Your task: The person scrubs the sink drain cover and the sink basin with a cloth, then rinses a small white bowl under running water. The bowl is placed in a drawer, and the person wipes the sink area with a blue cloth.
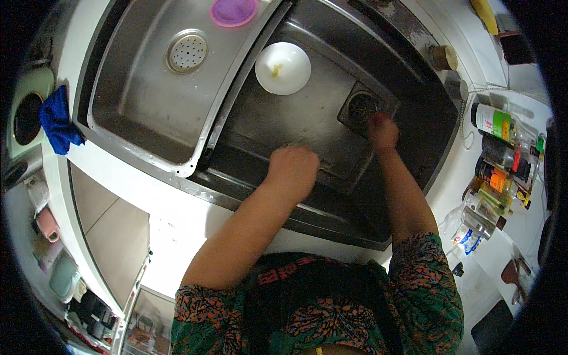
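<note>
My left hand (293, 167), with its fingers curled, is over the near part of the dark metal sink basin (306, 113); a thin metallic item shows beside it, too unclear to name. My right hand (383, 129) is at the edge of the square drain recess, its fingers bunched and blurred. Whether either hand holds anything cannot be made out. The drain strainer (363, 106) lies just left of my right hand. Farther back in the same basin sits a white bowl (290, 62) with a small yellowish piece of food (277, 70) inside.
To the left is a second steel basin (146, 97) with a perforated drain cover (187, 51) and a purple round item with a pink rim (234, 11). A blue cloth (60, 120) hangs at the far left. Several bottles (492, 122) line the counter on the right.
</note>
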The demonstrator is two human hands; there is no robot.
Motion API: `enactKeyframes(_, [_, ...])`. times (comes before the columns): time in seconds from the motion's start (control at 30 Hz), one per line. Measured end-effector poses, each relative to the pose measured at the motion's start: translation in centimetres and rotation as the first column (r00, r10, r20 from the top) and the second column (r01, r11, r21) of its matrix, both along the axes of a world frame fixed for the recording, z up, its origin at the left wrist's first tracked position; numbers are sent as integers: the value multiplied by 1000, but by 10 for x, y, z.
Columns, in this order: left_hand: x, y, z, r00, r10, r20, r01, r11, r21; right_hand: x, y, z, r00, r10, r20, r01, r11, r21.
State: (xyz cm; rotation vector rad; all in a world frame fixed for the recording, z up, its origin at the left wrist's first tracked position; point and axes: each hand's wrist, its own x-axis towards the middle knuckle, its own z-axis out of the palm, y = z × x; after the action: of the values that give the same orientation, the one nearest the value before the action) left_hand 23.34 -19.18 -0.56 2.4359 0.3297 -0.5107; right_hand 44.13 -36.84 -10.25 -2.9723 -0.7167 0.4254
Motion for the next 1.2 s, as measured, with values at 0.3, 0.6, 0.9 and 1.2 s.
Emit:
enactKeyframes(0.3, [1, 2, 2, 1000, 26, 16, -25, 999, -38, -6, 7, -21, 974, 215, 77, -207, 973, -99])
enactKeyframes(0.6, [6, 4, 8, 1000, 29, -13, -29, 999, -15, -6, 13, -21, 982, 155, -111, -181, 941, -287])
enactKeyframes(0.9, [9, -3, 4, 988, -52, 147, 49, 998, 28, -59, 32, 42, 615, 265, -743, -169, 964, 204])
enactKeyframes(1.2, [5, -13, 10, 880, -194, 433, 210, 978, 10, -81, 36, 56, 325, 283, -903, 55, 947, 316])
